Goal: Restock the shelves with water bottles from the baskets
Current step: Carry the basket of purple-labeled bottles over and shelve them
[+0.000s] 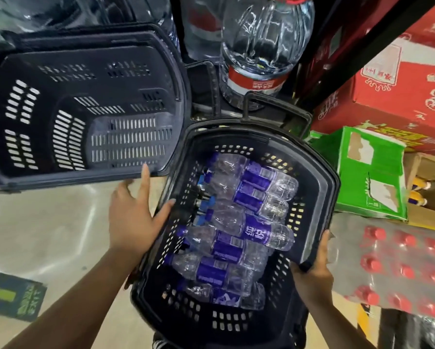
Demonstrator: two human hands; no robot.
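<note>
Head view. By my judgement the task is partly done: the empty dark slotted plastic basket (pixel 85 109) holds nothing, while the second dark plastic basket (pixel 322 187) just beside it is loaded with clear purple-labelled water bottles (pixel 236 245) lying on their sides. My right hand (pixel 314 270) grasps its near rim. My left hand (pixel 133 217) is released, fingers straight, thumb touching its left rim.

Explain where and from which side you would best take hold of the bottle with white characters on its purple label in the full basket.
Likely a grip around the labelled middle of the bottle, coming from above: it lies on its side, topmost in the basket, cap to the left, so its upper side is free.
</note>
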